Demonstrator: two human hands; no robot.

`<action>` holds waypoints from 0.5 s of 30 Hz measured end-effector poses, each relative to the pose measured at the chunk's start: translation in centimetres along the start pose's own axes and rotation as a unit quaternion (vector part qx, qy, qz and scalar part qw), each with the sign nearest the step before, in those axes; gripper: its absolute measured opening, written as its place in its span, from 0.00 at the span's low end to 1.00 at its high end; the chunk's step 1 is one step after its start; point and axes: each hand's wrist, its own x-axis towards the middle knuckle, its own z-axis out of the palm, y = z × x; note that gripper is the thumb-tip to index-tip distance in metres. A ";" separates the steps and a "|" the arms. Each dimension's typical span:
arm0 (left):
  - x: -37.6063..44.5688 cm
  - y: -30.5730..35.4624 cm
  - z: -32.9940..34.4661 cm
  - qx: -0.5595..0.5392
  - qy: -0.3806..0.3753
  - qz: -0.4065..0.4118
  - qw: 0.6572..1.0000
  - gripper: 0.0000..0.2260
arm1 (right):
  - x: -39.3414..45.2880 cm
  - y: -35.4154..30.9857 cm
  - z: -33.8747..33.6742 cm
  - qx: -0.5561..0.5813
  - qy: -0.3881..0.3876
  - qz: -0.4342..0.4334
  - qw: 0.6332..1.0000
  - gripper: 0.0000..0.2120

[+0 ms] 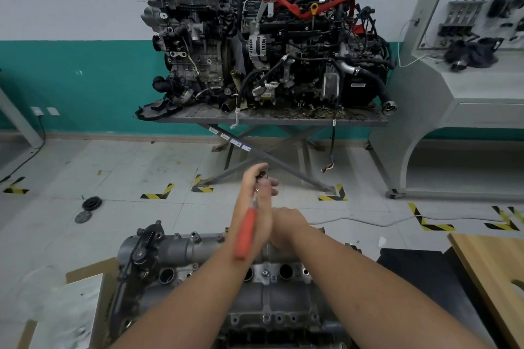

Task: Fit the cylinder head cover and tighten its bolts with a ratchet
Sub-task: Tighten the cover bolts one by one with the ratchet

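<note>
Ratchet [246,232], one, orange handle: left hand [256,190] grips head end, raised above cover [198,252]. Right hand [286,228]: grip unclear. Engines on table [354,119]: two. Labels unreadable.

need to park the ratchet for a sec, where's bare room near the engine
Bare: the wooden board on the right, and the dark mat between it and the cylinder head cover. Crowded: the cover itself, under both hands holding the ratchet.
</note>
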 end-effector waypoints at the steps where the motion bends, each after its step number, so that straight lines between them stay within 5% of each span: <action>1: 0.2 -0.2 0.4 -0.061 0.035 -0.065 0.995 0.20 | 0.6 0.1 0.1 0.018 -0.003 0.032 0.999 0.09; 5: 2.1 0.0 -0.2 -0.199 0.091 -0.209 0.953 0.19 | 1.1 0.1 0.3 0.048 0.016 0.045 0.998 0.12; 15: 4.5 2.7 -1.7 -0.033 -0.095 -0.230 0.968 0.10 | 1.0 0.4 1.0 0.065 0.039 0.039 0.996 0.16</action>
